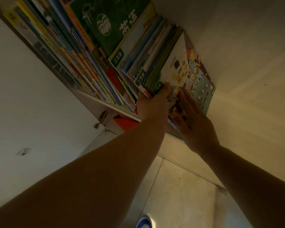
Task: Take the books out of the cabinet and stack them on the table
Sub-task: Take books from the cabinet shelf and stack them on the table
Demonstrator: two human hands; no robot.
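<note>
A row of thin books (92, 51) leans in the cabinet, filling the shelf (105, 102) from upper left to centre. The rightmost ones form a bundle (156, 63) with a picture book (192, 69) on the outside, its cover showing cartoon figures. My left hand (152, 102) reaches up under the bundle's lower edge, thumb against the white cover, and grips it. My right hand (192, 119) lies flat with straight fingers on the picture book's cover. A big green book (109, 23) stands behind.
A white cabinet door (31, 96) hangs open on the left, with a metal hinge (101, 118) below the shelf edge. A red object (125, 123) sits under the shelf. The cabinet's side wall (245, 71) is on the right. Tiled floor and a blue-and-white shoe (144, 223) below.
</note>
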